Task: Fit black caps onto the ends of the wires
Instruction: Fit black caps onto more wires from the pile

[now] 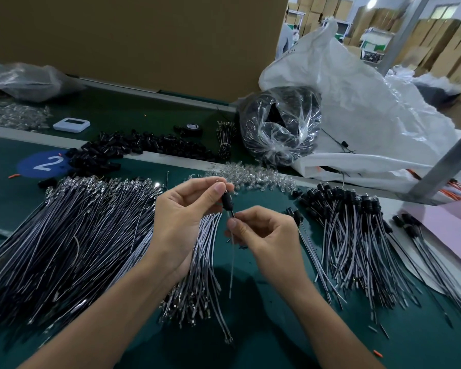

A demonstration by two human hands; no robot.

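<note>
Head view: small black cap (227,200) on thin wire (231,262).

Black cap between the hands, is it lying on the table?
No, the left hand pinches the black cap up off the green table while the right hand pinches the wire just below.

we see the left hand (181,209) pinching a black cap (227,200) between thumb and fingers, while the right hand (264,233) pinches the wire (232,262) just below it. bare wires (72,235) lie heaped at left, capped wires (357,235) at right (loose black caps (133,147) lie farther back) on the green table (250,342).
</note>
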